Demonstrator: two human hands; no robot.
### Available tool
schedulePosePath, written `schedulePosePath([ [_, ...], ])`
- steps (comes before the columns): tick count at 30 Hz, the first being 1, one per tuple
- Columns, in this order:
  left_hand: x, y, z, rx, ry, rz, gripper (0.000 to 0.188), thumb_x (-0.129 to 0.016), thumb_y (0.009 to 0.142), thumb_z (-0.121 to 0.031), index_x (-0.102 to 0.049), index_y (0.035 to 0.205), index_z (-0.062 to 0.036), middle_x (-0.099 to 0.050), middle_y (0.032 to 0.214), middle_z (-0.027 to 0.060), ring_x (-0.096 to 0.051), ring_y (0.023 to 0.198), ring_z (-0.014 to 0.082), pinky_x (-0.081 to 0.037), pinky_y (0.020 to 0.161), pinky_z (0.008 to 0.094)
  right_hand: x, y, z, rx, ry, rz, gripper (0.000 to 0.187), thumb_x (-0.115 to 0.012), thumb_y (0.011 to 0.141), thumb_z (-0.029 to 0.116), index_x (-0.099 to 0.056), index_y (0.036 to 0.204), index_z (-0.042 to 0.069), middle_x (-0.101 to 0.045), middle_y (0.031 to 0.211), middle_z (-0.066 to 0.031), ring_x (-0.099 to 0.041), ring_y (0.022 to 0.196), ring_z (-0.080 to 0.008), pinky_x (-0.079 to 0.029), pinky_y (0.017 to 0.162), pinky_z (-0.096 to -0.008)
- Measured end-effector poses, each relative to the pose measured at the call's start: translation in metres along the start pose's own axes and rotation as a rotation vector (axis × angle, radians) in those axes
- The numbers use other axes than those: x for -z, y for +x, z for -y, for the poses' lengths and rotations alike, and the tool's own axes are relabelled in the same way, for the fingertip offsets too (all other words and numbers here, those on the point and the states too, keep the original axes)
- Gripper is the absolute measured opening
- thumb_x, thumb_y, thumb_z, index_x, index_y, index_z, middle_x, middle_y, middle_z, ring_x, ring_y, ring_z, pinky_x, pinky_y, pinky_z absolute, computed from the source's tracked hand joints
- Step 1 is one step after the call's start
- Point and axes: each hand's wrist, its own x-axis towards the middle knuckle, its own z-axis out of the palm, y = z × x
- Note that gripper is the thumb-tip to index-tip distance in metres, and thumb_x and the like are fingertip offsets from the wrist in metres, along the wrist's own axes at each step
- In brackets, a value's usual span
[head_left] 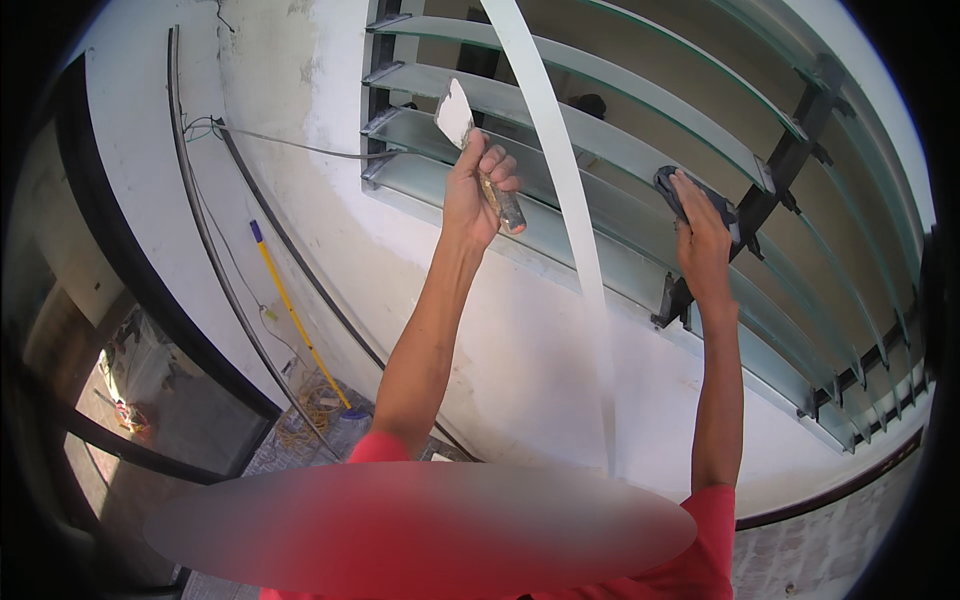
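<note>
My left hand (472, 200) is closed around the worn handle of a putty knife (455, 112). Its pale, smeared blade points up, in front of the louvre window's glass slats (620, 212). Farther right, my right hand (705, 240) presses a dark grey cloth or pad (668, 186) against a slat, beside the dark upright frame bar (800, 140). My fingers cover part of it, so its exact kind cannot be made out.
A long white strip (560, 150) runs down between my arms. Left of the window, a cable (300, 147) crosses the patchy wall (300, 240). A yellow pole (290, 305) leans near coiled rope (315, 405). A dark-framed glass door (150, 400) stands at far left.
</note>
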Motion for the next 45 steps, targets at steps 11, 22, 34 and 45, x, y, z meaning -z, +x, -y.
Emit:
schedulePosePath([
  [11,-0.023,-0.023,0.055,0.105,0.249,-0.085,0.021,-0.054,0.103,-0.033,-0.049,0.101,-0.0135,-0.045,0.066,-0.0034,-0.049,0.062,0.0090,-0.046,0.053,0.0254,-0.001,-0.004,-0.002,-0.040,-0.029,0.011,0.058,-0.054,0.080,-0.013,-0.056,0.135,0.006,-0.058,0.137,-0.0154,-0.054,0.127,-0.0363,-0.040,0.112,-0.0448],
  [22,-0.005,-0.006,0.032,0.029,-0.030,-0.007,0.020,-0.053,0.104,-0.032,-0.048,0.095,-0.0147,-0.047,0.069,-0.0027,-0.048,0.061,0.0108,-0.044,0.053,0.0260,-0.001,-0.004,0.000,-0.038,-0.016,-0.007,0.056,-0.055,0.080,-0.011,-0.057,0.134,0.005,-0.058,0.138,-0.0144,-0.054,0.128,-0.0355,-0.040,0.113,-0.0443],
  [34,-0.014,-0.018,0.042,0.121,0.162,-0.031,0.019,-0.050,0.105,-0.030,-0.048,0.094,-0.0148,-0.046,0.067,-0.0029,-0.048,0.062,0.0101,-0.044,0.053,0.0256,-0.004,-0.003,-0.004,-0.033,-0.028,-0.014,0.056,-0.053,0.080,-0.012,-0.058,0.133,0.005,-0.059,0.137,-0.0144,-0.054,0.127,-0.0348,-0.041,0.112,-0.0446],
  [45,-0.020,-0.022,0.053,0.118,0.219,-0.053,0.020,-0.054,0.104,-0.030,-0.048,0.092,-0.0148,-0.046,0.066,-0.0031,-0.050,0.060,0.0097,-0.045,0.052,0.0256,0.000,-0.006,-0.003,-0.030,-0.009,-0.029,0.054,-0.055,0.081,-0.012,-0.059,0.132,0.006,-0.059,0.136,-0.0147,-0.055,0.127,-0.0343,-0.041,0.112,-0.0440],
])
